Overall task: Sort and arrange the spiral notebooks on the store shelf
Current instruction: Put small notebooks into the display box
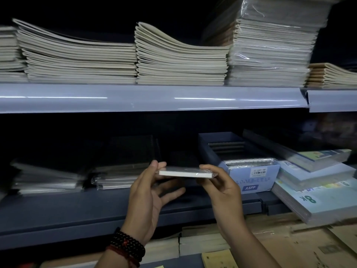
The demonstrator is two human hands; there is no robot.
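Note:
A small plastic-wrapped notebook [183,173] is held flat and edge-on in front of the middle shelf [77,207]. My left hand [148,198] pinches its left end with the thumb on top and the fingers spread underneath. My right hand [218,186] grips its right end. Behind it, dark-covered spiral notebooks in wrap lie in low stacks [116,175] on the shelf. A light blue open box [253,176] marked A6PP at the right holds more wrapped spiral notebooks.
The upper shelf [154,98] carries tall stacks of pale exercise books [81,60] and a wrapped pile [270,47]. Pads marked 8K [313,198] overhang at the right. Cardboard [301,240] and more books lie below the shelf.

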